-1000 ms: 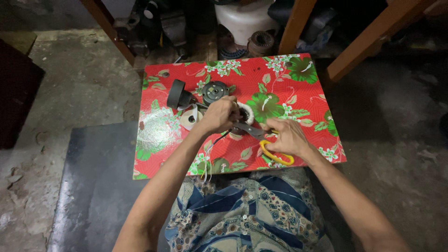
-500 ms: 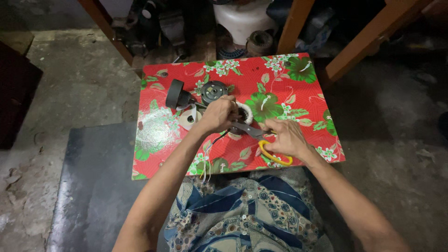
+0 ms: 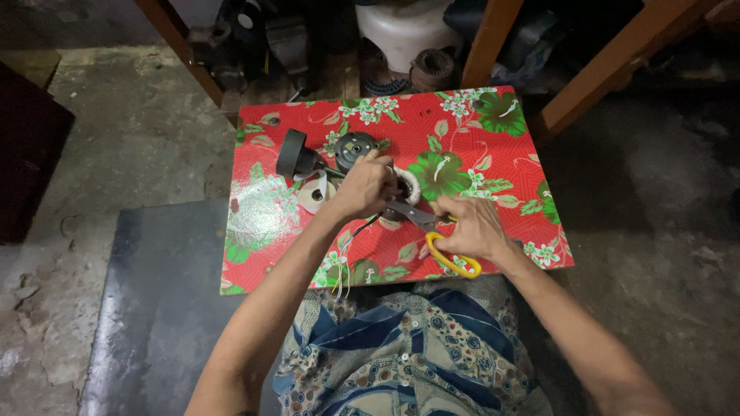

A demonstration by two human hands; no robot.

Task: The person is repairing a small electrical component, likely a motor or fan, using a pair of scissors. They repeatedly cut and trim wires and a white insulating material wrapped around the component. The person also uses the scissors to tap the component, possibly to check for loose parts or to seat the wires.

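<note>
My left hand (image 3: 365, 187) is closed around a round wound coil with white binding (image 3: 406, 187) on a red flowered board (image 3: 478, 131). My right hand (image 3: 472, 228) grips yellow-handled scissors (image 3: 441, 248), whose dark blades (image 3: 402, 211) point left at the coil under my left hand. Thin wires (image 3: 344, 262) trail from the coil toward my lap.
On the board's left part lie a dark round cover (image 3: 291, 153), a round metal motor part (image 3: 354, 149) and a roll of white tape (image 3: 314, 196). Wooden legs (image 3: 487, 38) and dark clutter stand behind the board. A dark mat (image 3: 154, 308) covers the floor at left.
</note>
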